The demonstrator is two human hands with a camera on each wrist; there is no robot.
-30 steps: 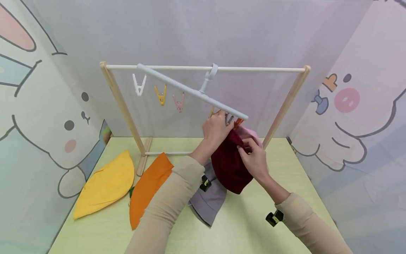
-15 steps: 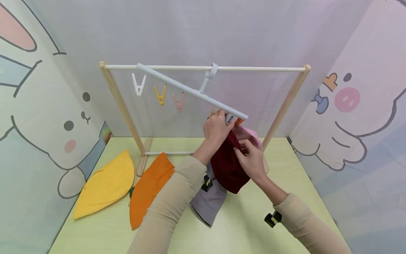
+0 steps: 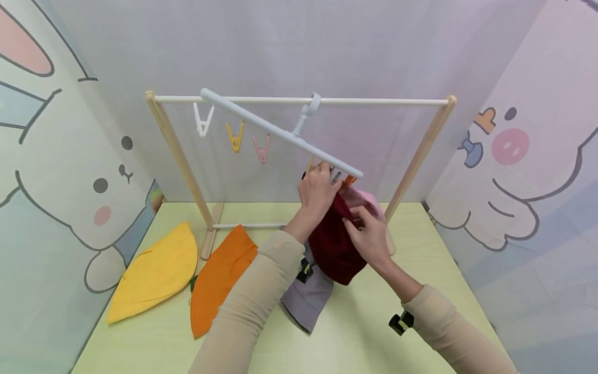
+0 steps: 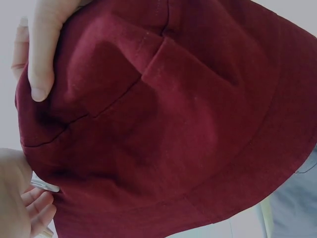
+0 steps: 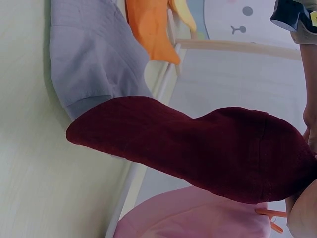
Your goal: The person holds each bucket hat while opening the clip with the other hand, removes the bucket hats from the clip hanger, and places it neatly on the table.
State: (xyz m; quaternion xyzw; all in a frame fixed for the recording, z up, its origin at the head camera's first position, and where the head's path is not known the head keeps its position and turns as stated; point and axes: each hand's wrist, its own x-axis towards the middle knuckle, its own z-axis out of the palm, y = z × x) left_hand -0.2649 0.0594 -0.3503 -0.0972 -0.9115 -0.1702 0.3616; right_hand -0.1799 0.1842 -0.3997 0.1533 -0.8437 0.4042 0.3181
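Note:
A dark red bucket hat (image 3: 334, 244) hangs below the lower end of the pale blue hanger (image 3: 285, 134). My right hand (image 3: 369, 234) pinches its fabric near the top; the thumb lies on the red cloth in the left wrist view. My left hand (image 3: 316, 189) is just under the hanger bar, its fingers around a grey clothespin (image 3: 335, 175) at the hat's upper edge. In the left wrist view that clothespin's tip (image 4: 45, 185) shows beside the hat. Behind the red hat hangs a pink hat (image 5: 198, 218), with an orange clothespin (image 3: 348, 182) at its top.
The hanger hooks over the white rail of a wooden-ended rack (image 3: 252, 98). White (image 3: 203, 122), yellow (image 3: 235, 139) and pink clothespins (image 3: 261, 150) hang from its raised end. On the table lie yellow (image 3: 159, 275), orange (image 3: 219, 285) and grey hats (image 3: 308, 301).
The right hand has shifted slightly left along with the red hat's fabric. The hanger's raised end has tipped up a little. The left hand has stayed by the grey clothespin.

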